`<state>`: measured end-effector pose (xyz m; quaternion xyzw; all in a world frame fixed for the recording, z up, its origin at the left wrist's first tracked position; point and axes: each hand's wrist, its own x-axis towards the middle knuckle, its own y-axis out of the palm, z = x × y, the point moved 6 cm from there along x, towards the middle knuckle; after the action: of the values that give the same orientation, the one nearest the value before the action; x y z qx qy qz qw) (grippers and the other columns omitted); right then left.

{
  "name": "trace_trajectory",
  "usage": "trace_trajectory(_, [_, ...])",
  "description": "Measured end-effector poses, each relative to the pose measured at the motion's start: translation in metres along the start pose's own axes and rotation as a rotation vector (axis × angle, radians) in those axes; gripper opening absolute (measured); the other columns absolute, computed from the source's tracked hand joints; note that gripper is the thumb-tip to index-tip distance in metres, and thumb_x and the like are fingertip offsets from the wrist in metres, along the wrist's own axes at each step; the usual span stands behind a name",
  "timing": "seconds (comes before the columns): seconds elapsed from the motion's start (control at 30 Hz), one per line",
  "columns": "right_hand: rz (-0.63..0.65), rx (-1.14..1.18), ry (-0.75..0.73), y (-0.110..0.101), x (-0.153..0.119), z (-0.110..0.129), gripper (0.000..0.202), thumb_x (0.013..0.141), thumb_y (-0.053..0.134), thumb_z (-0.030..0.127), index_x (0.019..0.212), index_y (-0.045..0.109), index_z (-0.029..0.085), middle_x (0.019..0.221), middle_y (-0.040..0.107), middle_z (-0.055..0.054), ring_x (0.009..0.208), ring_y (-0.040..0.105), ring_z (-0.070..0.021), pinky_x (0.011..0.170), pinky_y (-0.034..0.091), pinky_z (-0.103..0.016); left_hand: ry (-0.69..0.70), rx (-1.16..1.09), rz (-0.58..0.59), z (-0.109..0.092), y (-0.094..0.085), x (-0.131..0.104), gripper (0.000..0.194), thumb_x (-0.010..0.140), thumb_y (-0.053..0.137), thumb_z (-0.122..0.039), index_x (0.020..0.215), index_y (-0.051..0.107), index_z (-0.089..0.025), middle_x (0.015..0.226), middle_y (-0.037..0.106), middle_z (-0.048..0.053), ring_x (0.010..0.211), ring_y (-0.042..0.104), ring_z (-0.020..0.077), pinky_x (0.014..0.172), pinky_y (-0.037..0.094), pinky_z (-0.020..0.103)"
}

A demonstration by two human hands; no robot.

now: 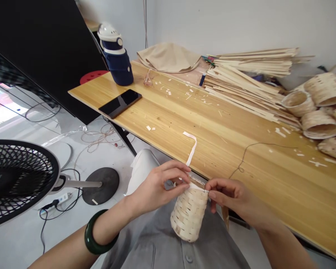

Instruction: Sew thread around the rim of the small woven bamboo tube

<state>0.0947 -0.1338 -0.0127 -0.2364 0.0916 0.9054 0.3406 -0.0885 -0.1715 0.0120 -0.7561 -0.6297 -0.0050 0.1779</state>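
A small woven basket [189,213] of pale strips is held upright over my lap, its rim toward the table edge. My left hand [175,183] pinches the left side of the rim, where a white strip [194,145] runs up onto the table. At the right side of the rim, my right hand [222,192] has thumb and index finger closed on the edge. A dark thread [243,157] trails from near my right hand across the tabletop. Anything thin between the right fingertips is too small to make out.
On the wooden table [168,116] are a phone [120,103], a blue bottle [117,59], bundled wood strips [240,87], a beige cloth [169,56] and several woven pieces [320,123] at right. A fan [19,183] stands at left.
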Motion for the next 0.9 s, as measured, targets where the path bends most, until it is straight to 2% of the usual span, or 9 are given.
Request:
trace_trajectory(0.2, [-0.012,-0.008,-0.005,-0.001,0.0,0.002,0.041,0.08,0.07,0.058,0.083,0.066,0.017,0.076,0.062,-0.001,0.061,0.059,-0.0117,0.062,0.049,-0.026,-0.148,0.027,0.084,0.005,-0.001,0.008,0.004,0.084,0.067,-0.019,0.081,0.068,-0.018,0.113,0.059,0.008,0.104,0.063,0.02,0.078,0.056,0.028])
trace_trajectory(0.33, [-0.024,-0.006,-0.015,-0.002,0.0,0.0,0.04,0.08,0.071,0.057,0.084,0.066,0.018,0.077,0.063,-0.001,0.062,0.06,-0.0122,0.062,0.05,-0.026,-0.129,0.052,0.13,-0.002,-0.002,0.012,0.004,0.084,0.067,-0.021,0.08,0.067,-0.019,0.106,0.06,0.006,0.096,0.062,0.018,0.075,0.054,0.027])
trace_trajectory(0.47, [-0.032,-0.01,-0.02,-0.002,-0.001,-0.002,0.038,0.081,0.071,0.056,0.083,0.066,0.018,0.077,0.063,-0.001,0.061,0.059,-0.0115,0.062,0.05,-0.026,-0.141,0.08,0.131,-0.003,0.001,0.011,0.004,0.084,0.069,-0.023,0.084,0.069,-0.019,0.104,0.061,0.005,0.094,0.062,0.017,0.08,0.053,0.028])
trace_trajectory(0.73, [-0.044,-0.043,-0.042,-0.002,-0.006,0.0,0.035,0.085,0.068,0.053,0.085,0.067,0.017,0.079,0.064,-0.002,0.064,0.059,-0.0116,0.063,0.049,-0.025,-0.277,-0.066,0.097,0.009,0.006,0.01,0.006,0.082,0.071,-0.022,0.083,0.069,-0.017,0.098,0.06,0.005,0.088,0.063,0.0158,0.078,0.056,0.028])
trace_trajectory(0.9, [-0.036,-0.045,-0.058,0.001,-0.006,0.001,0.034,0.086,0.067,0.052,0.086,0.067,0.018,0.08,0.064,-0.003,0.065,0.058,-0.0118,0.064,0.051,-0.025,-0.259,-0.004,0.164,0.004,0.004,0.009,0.005,0.081,0.07,-0.018,0.076,0.068,-0.016,0.093,0.063,0.004,0.085,0.063,0.0147,0.076,0.053,0.026])
